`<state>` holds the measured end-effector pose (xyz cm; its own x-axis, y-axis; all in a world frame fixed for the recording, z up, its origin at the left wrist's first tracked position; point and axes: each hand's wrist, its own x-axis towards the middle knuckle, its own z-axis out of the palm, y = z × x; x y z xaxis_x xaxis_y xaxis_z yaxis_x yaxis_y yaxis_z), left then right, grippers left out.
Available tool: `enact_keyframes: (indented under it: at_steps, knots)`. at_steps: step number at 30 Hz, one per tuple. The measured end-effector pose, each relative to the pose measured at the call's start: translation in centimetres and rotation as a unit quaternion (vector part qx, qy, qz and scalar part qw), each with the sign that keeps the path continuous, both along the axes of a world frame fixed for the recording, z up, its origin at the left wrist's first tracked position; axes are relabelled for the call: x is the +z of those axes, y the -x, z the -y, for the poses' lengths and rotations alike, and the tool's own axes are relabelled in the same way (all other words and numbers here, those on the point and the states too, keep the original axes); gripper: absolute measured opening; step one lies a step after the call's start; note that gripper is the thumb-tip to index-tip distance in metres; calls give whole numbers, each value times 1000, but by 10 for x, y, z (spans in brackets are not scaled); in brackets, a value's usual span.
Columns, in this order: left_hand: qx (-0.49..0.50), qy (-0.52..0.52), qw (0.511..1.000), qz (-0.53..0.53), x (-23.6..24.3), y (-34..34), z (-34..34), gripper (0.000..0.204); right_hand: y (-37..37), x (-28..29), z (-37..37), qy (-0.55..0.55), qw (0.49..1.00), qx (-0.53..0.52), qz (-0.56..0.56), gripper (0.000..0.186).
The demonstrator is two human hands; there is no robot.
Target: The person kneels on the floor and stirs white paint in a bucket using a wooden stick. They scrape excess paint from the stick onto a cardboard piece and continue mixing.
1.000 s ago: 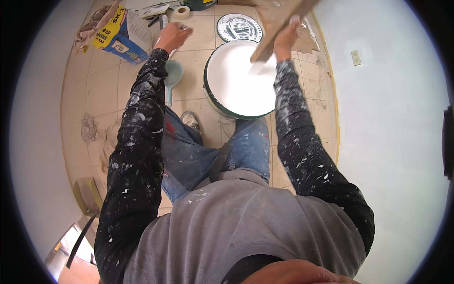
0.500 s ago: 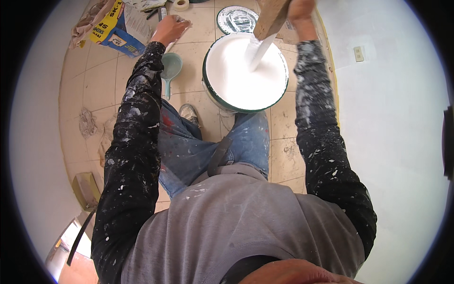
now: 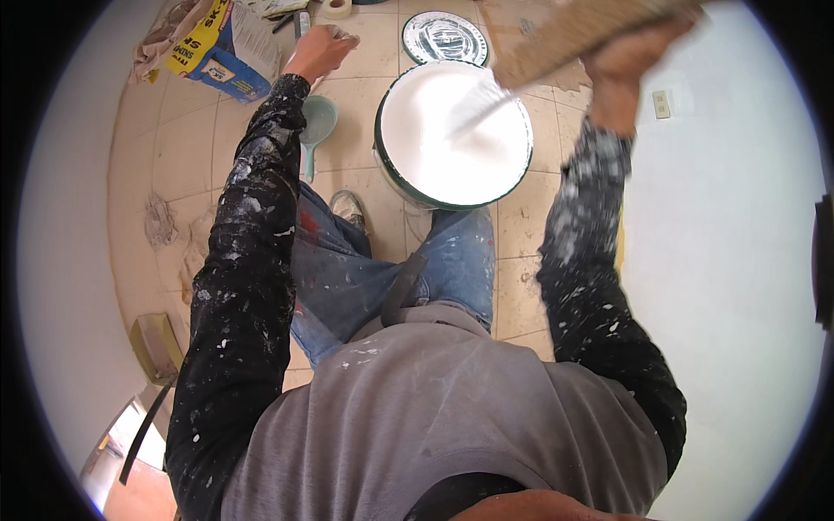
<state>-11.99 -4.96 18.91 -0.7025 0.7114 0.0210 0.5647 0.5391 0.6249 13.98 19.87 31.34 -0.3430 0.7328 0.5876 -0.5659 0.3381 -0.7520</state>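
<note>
My right hand (image 3: 638,54) is closed round a wooden board (image 3: 573,43). The board leans steeply to the right, and its white-coated lower end stands in the thick white paint (image 3: 443,161). That paint fills a round bucket with a dark green rim (image 3: 379,149), in front of my legs. Over the tiles at the upper left, my left hand (image 3: 323,52) has its fingers curled together. A pale bit shows at its fingertips, too small to name. Below that hand lies a light green plastic dipper (image 3: 320,120). Motion blurs the board and my right hand.
A blue and yellow paper sack (image 3: 217,56) stands open at the upper left. Behind the bucket lies its paint-smeared round lid (image 3: 445,39). A tape roll (image 3: 335,9) sits at the far edge. White wall with a socket (image 3: 662,104) rises on the right. Crumpled plastic (image 3: 160,221) lies left.
My right hand has swung right and nearer, tipping the board from fairly upright to a strong rightward slant. Its white end remains in the paint. My left hand has barely moved.
</note>
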Motion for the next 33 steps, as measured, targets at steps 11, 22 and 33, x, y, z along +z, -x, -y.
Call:
enact_keyframes:
  at_steps: [11,22,33]
  knots:
    - [1,-78,996,50,-15,5,-14,44,-42,-119,25,111,924,-289,226,79]
    - [2,-76,996,53,-20,14,-21,44,43,-42,-89,-153,969,-120,153,74]
    - [-26,-11,996,-85,-36,23,1,46,-33,2,40,-9,981,-172,93,84]
